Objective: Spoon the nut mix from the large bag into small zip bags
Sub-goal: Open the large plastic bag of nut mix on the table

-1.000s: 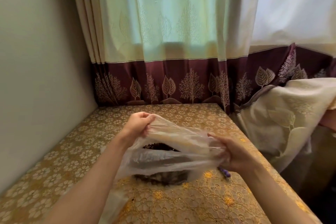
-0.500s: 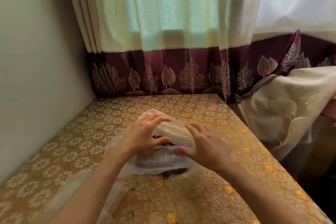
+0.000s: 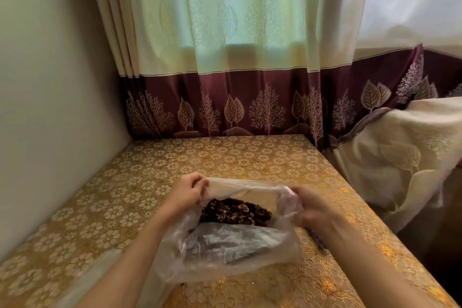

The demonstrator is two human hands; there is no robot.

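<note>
A large clear plastic bag (image 3: 232, 252) lies on the gold floral tablecloth (image 3: 130, 197) in front of me, its mouth spread wide. Dark brown nut mix (image 3: 235, 210) shows through the opening. My left hand (image 3: 186, 191) grips the bag's rim at the far left. On the right side of the rim my right hand (image 3: 312, 204) grips the plastic, which bunches over its fingers. A small purple object (image 3: 317, 240) peeks out under my right forearm; I cannot tell what it is. Under my left forearm lies pale clear plastic (image 3: 95, 275), perhaps the small bags.
A wall runs along the left side of the table. Patterned curtains (image 3: 237, 57) hang behind the table's far edge. A cream cloth-draped piece of furniture (image 3: 400, 157) stands beyond the right edge. The table's far half (image 3: 225, 155) shows only the cloth.
Half a second ago both hands lay spread over the bag's top. Now each grips a side of the rim and the mouth is pulled apart, showing the nuts.
</note>
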